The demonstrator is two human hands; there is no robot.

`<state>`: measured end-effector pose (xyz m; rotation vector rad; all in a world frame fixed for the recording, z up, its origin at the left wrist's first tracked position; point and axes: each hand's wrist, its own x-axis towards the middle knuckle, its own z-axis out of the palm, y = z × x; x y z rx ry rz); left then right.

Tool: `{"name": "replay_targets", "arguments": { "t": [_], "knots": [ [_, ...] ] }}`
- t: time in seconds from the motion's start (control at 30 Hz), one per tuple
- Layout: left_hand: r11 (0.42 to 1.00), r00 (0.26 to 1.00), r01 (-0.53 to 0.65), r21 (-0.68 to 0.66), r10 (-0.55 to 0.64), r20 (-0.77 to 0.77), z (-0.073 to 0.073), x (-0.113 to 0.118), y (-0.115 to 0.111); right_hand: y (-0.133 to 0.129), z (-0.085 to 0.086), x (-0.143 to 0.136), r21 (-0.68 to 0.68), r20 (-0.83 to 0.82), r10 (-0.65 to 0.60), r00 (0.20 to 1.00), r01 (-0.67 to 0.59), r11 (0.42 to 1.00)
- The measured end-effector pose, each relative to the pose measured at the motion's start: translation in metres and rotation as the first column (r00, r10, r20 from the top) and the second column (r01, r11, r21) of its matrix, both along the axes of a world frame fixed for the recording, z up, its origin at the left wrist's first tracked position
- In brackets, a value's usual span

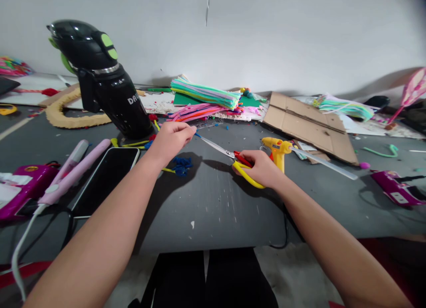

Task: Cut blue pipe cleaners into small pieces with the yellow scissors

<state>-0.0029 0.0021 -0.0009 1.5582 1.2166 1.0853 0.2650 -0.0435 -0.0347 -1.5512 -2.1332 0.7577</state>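
Head view: L hand (176, 135) is up over the grey table (206, 215), fingers curled, thumb & index pinching a small blue strand (197, 134); most of it is hidden by the fingers, so can't tell its full length. R hand (261, 163) is wrapped round the red-&-yellow handles of the scissors (216, 147), fingers thru the loops. Scissors sit btwn the 2 hands, blades pointing L & away, looking abt together, tip right at the blue strand; can't tell if they touch.

Below L hand, on table: blue coils (182, 166) w/ a yellow bit. Just past R hand: yellow glue gun (278, 149), clear glue stick (324, 161) out its back end. Behind that, flat cardboard (306, 124). Far side, ctr: pastel fuzzy-stem bundle (206, 92), w/ pink/orange stems (196, 113) just in front.

L side: black flask (116, 99), tan curved piece (58, 115) behind it, phone (108, 179) lying flat, pink styling iron (80, 170) beside it, magenta device (38, 183) at far L. Similar magenta unit (396, 188) at far R.
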Motion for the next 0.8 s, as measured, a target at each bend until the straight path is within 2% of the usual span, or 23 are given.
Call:
{"name": "replay_targets", "arguments": {
  "t": [0.8],
  "knots": [
    [0.999,0.998,0.035,0.021,-0.033,-0.062,0.0001,-0.0003,-0.0012,0.0017,0.0021,0.0002,0.006,0.034,0.005,0.999,-0.005,1.000]
  ]
}}
